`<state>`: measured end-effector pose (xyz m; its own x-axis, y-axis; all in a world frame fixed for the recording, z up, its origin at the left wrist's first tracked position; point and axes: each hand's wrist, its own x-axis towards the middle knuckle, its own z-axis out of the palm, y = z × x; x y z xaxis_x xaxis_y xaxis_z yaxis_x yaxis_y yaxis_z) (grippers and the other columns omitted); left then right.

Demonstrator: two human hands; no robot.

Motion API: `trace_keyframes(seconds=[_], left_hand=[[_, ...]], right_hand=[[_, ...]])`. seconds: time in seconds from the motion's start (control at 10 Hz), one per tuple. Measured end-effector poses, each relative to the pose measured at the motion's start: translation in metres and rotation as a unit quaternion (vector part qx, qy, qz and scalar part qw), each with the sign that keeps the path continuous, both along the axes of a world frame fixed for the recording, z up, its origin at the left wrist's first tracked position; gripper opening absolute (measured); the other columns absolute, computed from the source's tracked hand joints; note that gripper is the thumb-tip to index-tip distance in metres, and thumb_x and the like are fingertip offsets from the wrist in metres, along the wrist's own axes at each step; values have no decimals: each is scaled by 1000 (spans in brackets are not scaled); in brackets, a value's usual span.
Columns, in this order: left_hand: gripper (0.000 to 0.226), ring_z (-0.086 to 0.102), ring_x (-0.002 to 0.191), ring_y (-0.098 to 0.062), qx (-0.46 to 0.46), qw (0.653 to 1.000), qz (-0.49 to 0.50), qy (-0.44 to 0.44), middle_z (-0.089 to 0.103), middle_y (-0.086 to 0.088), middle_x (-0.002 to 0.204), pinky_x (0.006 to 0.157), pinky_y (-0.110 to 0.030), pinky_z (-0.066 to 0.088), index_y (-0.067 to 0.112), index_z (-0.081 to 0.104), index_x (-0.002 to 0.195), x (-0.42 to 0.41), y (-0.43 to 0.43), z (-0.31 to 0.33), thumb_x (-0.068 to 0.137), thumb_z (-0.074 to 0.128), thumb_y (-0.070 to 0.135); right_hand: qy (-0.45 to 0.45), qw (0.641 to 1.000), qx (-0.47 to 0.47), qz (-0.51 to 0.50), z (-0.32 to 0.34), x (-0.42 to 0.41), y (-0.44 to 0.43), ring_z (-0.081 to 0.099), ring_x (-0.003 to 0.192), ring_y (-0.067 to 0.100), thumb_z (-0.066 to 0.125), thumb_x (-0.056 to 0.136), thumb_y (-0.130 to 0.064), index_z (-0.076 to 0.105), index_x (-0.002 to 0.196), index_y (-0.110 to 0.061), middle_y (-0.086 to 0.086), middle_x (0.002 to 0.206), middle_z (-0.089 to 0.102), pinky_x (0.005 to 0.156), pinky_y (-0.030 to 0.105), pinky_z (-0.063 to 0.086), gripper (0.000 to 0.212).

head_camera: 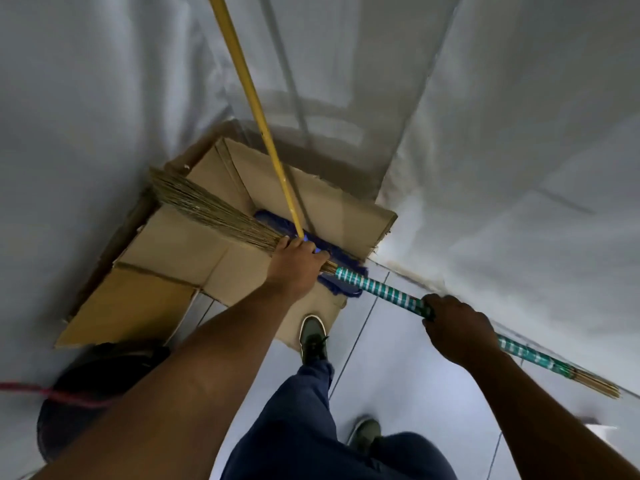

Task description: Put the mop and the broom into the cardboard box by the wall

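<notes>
Halfway done, judging by the layout: mop already standing in the cardboard box, blue head down in the box's bottom, yellow pole leaning up and away toward the wall. Broom not yet in: held across the open top, straw bristles fanned out over the left flap and reaching the wall, green-and-white wrapped handle running out to the right, well past the box's rim. Left to do, probably: tipping the broom upright and lowering it in beside the mop.

Left to right. At far left a grey wall, with a dark round bucket-like thing on the floor below it and a red cord across it; blurred, so hard to say more. Next the box, flaps spread open, pushed into the corner. Left hand closed around the broom just where the bristles meet the wrapped handle, directly above the mop head. Below that, dark blue trousers and two dark shoes, one shoe touching a lower flap. Right hand closed around the handle farther out, toward its bare straw end. At right another grey wall, meeting a pale tiled floor along a stained joint. No raised surface anywhere; everything on the floor.
</notes>
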<state>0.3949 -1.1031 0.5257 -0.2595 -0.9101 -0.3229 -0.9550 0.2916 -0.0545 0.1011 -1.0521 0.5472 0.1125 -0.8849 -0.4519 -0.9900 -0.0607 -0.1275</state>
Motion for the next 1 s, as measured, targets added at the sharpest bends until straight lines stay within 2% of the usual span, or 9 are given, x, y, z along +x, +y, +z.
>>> trace_keyframes(seconds=[0.1, 0.3, 0.4, 0.5, 0.6, 0.7, 0.8, 0.9, 1.0], left_hand=[[31, 49, 116, -33, 56, 998, -5, -13, 57, -7, 118, 106, -49, 29, 24, 52, 123, 3, -14, -44, 92, 48, 24], [31, 50, 111, -34, 102, 994, -42, -26, 58, -9, 115, 101, -49, 32, 20, 52, 121, -2, -34, -147, 91, 43, 19], [35, 50, 111, -35, 105, 993, -47, -30, 58, -10, 116, 100, -48, 32, 20, 51, 122, -6, -43, -213, 89, 41, 15], [33, 49, 114, -35, 119, 990, -55, -50, 58, -11, 119, 101, -49, 33, 19, 52, 121, -10, -51, -310, 89, 43, 14], [35, 48, 117, -35, 138, 987, -53, -63, 57, -12, 123, 102, -50, 33, 19, 52, 123, -16, -53, -398, 90, 44, 15], [34, 47, 118, -36, 159, 984, -35, -74, 57, -12, 125, 103, -52, 34, 18, 51, 125, -21, -47, -503, 92, 44, 15], [34, 47, 118, -35, 165, 982, -37, -87, 56, -10, 125, 101, -49, 35, 18, 49, 126, -17, -36, -546, 93, 41, 16], [42, 43, 126, -34, 173, 982, -20, -69, 49, -9, 138, 105, -48, 33, 18, 45, 135, -10, -27, -589, 93, 41, 16], [49, 33, 135, -35, 171, 983, -27, -54, 34, -12, 151, 110, -51, 28, 19, 37, 141, -4, -26, -595, 92, 42, 15]], right_hand=[[88, 995, 33, 36, -39, 14, -11, 58, 84, 24, 49, 88, -34, 55, 106, -28, -3, 89, 60, 63, 34, 37, 20], [150, 984, 85, 47, -141, 16, -33, 53, 89, 27, 53, 85, -27, 59, 105, -25, 3, 95, 53, 62, 34, 35, 21], [134, 985, 104, 37, -208, 14, -40, 55, 85, 30, 54, 85, -22, 58, 105, -20, 6, 91, 46, 59, 34, 36, 20], [97, 987, 129, 25, -310, 14, -42, 58, 78, 33, 57, 86, -21, 54, 106, -17, 4, 85, 30, 55, 35, 38, 20], [90, 986, 136, 29, -402, 12, -38, 59, 77, 35, 57, 88, -24, 54, 107, -17, 4, 85, 30, 54, 36, 38, 20], [84, 982, 168, 9, -511, 13, -38, 59, 81, 37, 57, 89, -25, 56, 109, -18, 9, 92, 41, 58, 36, 41, 22], [86, 976, 195, -36, -558, 16, -37, 59, 88, 38, 58, 87, -24, 58, 110, -19, 10, 92, 41, 63, 38, 42, 24], [72, 973, 206, -82, -608, 18, -48, 57, 94, 39, 60, 86, -19, 59, 115, -18, 7, 88, 33, 67, 40, 44, 30], [47, 968, 226, -99, -617, 18, -52, 57, 94, 39, 57, 84, -11, 59, 119, -19, 7, 90, 35, 69, 39, 45, 36]])
